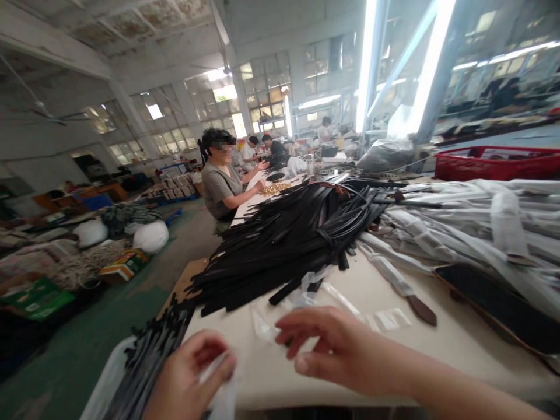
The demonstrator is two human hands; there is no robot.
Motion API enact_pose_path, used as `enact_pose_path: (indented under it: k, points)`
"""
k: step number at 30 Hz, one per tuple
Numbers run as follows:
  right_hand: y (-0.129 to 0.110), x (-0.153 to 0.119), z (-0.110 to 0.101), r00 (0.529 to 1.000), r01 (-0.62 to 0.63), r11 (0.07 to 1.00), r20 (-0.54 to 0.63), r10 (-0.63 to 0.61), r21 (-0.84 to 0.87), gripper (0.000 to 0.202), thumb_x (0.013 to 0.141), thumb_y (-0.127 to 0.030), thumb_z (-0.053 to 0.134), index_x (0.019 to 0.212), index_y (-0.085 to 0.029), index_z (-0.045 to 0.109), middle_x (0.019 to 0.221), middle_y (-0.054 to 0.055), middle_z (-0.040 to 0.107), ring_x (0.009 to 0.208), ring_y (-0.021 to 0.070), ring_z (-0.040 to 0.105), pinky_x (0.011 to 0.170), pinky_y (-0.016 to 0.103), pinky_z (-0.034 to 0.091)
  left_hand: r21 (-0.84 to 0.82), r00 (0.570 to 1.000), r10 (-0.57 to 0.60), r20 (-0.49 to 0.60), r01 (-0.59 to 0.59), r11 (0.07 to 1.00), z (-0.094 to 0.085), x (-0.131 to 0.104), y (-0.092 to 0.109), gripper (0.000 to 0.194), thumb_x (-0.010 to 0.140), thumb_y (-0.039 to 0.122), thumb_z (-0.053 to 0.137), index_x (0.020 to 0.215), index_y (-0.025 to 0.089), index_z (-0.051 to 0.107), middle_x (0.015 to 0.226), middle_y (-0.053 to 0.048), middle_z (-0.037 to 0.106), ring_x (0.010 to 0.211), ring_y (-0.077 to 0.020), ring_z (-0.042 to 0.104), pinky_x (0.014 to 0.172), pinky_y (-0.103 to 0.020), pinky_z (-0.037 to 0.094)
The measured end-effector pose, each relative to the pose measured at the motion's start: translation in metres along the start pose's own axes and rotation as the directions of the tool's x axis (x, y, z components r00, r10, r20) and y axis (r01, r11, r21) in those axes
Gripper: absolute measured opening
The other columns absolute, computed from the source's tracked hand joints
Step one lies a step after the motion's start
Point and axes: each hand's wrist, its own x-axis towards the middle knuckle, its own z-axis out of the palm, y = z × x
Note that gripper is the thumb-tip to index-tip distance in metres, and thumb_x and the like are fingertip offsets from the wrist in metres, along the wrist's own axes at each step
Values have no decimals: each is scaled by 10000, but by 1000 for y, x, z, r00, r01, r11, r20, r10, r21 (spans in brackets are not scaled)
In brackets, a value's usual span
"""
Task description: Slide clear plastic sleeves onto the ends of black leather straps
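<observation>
My left hand (196, 367) is closed, its thumb pressing a strip of thin translucent plastic (224, 388) against the fingers. To the right, my right hand (324, 350) hovers above the table with its fingers curved and apart, nothing visible between them. A loose piece of clear plastic film (262, 324) lies just behind its fingertips, and I cannot tell whether they touch. Beyond both hands spreads a large heap of black straps (280, 233). A strap in a white wrapper with a brown leather tip (422, 309) rests on the cream tabletop (262, 385).
Many white-wrapped straps (459, 221) cover the table's right side, beside a long dark board (499, 306). A red crate (499, 163) stands behind them. More dark straps fill a bin (109, 361) at lower left. A co-worker (223, 181) sits by small gold pieces (275, 189).
</observation>
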Motion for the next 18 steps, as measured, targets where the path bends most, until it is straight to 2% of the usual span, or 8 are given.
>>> enact_pose_path:
  k: [2,3,5,7,9,11,15,18]
  points:
    - [10,24,26,991,70,996,-108,-77,-60,531,751,-363,747,1235,-173,637,1129,128,685,909,207,668,663,241,529,-73,984,0,181,13,997,26,1,10,237,592,338,787,652,182,619,559,20,618,530,-177,593,525,-275,470]
    - [18,34,36,985,64,992,-154,-80,-106,418,736,-327,754,1117,-162,700,1011,103,714,828,193,664,623,229,508,-108,972,-5,236,31,994,38,2,13,217,592,328,761,624,182,605,530,25,597,489,-163,561,490,-264,438]
    - [36,47,50,971,18,982,-231,-61,-187,111,745,-247,721,756,-139,744,690,37,677,635,142,600,543,207,432,-131,960,-23,280,62,990,53,5,14,200,621,335,707,588,179,586,487,33,558,428,-133,485,446,-247,366]
    - [50,52,57,962,-54,987,-274,11,-150,216,773,-204,659,571,-132,681,508,-5,565,517,104,512,490,203,364,-132,963,-12,271,50,990,58,6,8,242,666,375,673,567,170,591,468,31,528,434,-124,447,460,-246,332]
    - [58,51,60,956,-117,992,-274,100,-45,213,772,-204,649,576,-127,676,471,-22,531,471,89,473,454,199,322,-162,968,32,248,9,987,56,5,-2,298,705,423,656,580,154,626,504,11,542,512,-140,473,525,-256,355]
    - [58,50,59,960,-125,991,-259,109,-49,154,763,-196,666,633,-123,703,496,-23,565,479,87,485,445,191,318,-197,975,64,214,-21,980,53,4,-16,345,719,459,660,582,143,645,556,-8,557,597,-157,494,594,-264,370]
    - [51,68,34,992,-2,898,-113,-53,-440,143,812,-215,687,928,-152,741,796,5,722,654,109,622,543,173,444,-259,994,14,105,14,966,51,2,-56,457,637,540,746,493,161,535,524,30,438,561,-126,407,560,-246,300]
    - [52,104,-3,985,-26,760,-146,-92,-650,220,838,-181,671,1043,-107,700,974,82,716,861,176,658,755,255,511,-366,999,-32,26,39,930,47,-1,-87,587,516,622,812,497,188,417,532,70,312,522,-93,303,515,-226,235]
